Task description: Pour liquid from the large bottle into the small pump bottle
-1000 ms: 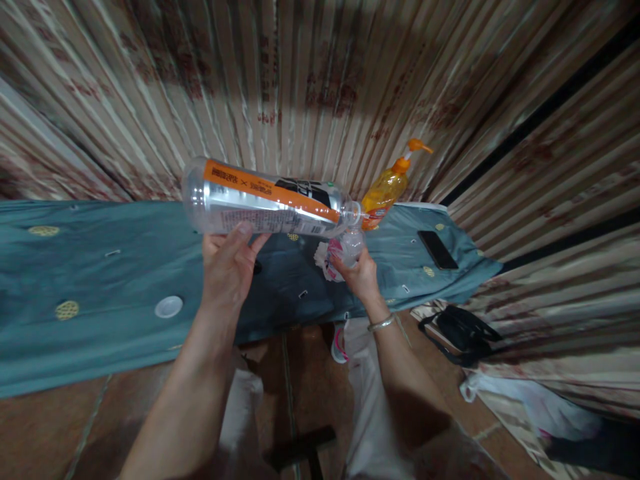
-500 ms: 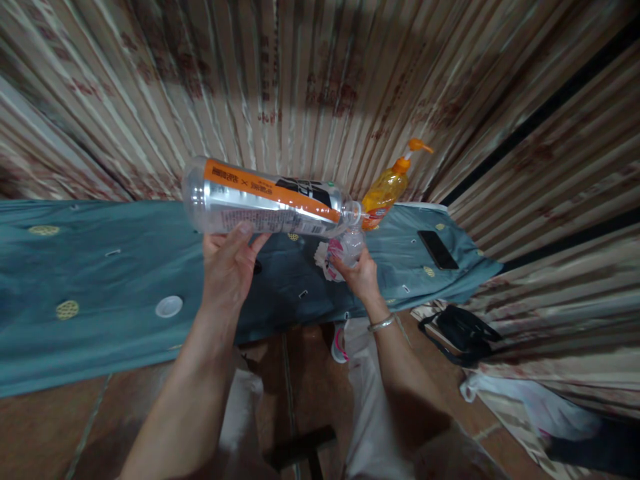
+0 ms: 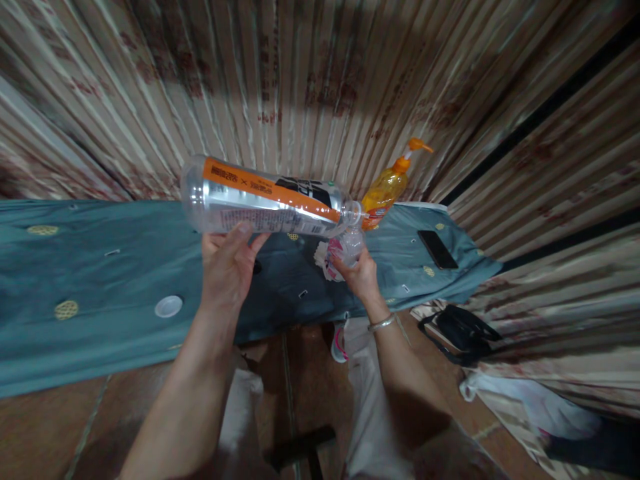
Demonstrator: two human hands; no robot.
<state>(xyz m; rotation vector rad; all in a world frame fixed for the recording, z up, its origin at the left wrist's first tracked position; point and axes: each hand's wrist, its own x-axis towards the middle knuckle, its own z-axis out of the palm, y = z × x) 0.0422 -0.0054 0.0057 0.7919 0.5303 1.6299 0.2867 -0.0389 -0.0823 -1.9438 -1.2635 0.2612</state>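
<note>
A large clear bottle (image 3: 265, 200) with a silver, orange and black label lies sideways in the air, its open neck to the right. My left hand (image 3: 229, 263) grips it from below near its base end. My right hand (image 3: 361, 273) is closed around a smaller clear plastic bottle (image 3: 353, 243) with a pink label, whose top is right below the large bottle's neck. Behind them stands an orange pump bottle (image 3: 385, 193) of yellow liquid. Whether anything flows between the two bottles is too small to tell.
A white round dish (image 3: 169, 307) sits on the teal cloth (image 3: 115, 280) at the left. A black phone (image 3: 438, 249) lies at the right end. On the floor at the right is a black bag (image 3: 463, 330). A pleated curtain (image 3: 225, 87) hangs behind.
The base end of the large bottle has shifted very slightly left. Both hands keep their holds.
</note>
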